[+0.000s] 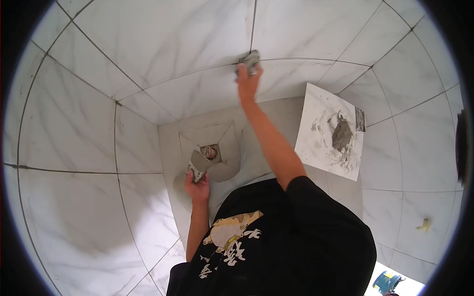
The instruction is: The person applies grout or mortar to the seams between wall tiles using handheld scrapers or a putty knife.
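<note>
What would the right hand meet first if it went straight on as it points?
Likely the tiled wall; the grey wad in the right hand seems against it, though depth is unclear.

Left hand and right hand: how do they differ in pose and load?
The left hand is low, near the square floor recess; the right hand is farther forward, at the tiled wall, its arm outstretched. The left hand holds a broad, flat-faced grey piece, while the right hand has a smaller, uneven grey lump at a tile joint. Both hands are bare.
</note>
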Available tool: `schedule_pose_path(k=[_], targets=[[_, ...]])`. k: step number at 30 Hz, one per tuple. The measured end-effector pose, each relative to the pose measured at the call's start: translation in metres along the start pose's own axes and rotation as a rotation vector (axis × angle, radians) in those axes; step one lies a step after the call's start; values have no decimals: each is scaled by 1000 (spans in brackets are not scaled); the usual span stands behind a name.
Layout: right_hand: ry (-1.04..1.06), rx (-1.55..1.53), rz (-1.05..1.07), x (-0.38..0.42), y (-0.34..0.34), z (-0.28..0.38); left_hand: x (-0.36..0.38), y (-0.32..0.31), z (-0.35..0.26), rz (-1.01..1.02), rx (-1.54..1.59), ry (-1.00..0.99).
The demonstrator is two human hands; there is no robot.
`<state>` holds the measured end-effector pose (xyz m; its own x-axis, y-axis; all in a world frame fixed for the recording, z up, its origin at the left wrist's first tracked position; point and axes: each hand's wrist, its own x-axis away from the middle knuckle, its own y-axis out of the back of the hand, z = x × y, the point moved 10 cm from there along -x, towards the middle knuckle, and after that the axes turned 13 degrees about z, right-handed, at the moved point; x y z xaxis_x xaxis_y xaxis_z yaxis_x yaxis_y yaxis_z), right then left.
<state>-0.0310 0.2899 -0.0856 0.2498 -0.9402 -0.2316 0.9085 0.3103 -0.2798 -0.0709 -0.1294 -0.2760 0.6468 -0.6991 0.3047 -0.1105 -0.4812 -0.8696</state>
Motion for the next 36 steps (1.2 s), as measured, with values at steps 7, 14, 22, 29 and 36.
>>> schedule_pose_path(k=[7, 14, 22, 29, 36], targets=[[-402, -226, 706, 98, -129, -5, 4, -37, 12, -16, -116, -2], [246, 657, 1352, 167, -4, 146, -9, -170, 26, 89, -94, 220], [97, 713, 774, 118, 308, 175, 7, -293, 148, 424, 25, 606], [-643, 1391, 562, 150, 515, 179, 5, -265, 169, 446, -168, 579], [-383, 1583, 378, 132, 506, 149, 7, -247, 175, 372, -235, 588]])
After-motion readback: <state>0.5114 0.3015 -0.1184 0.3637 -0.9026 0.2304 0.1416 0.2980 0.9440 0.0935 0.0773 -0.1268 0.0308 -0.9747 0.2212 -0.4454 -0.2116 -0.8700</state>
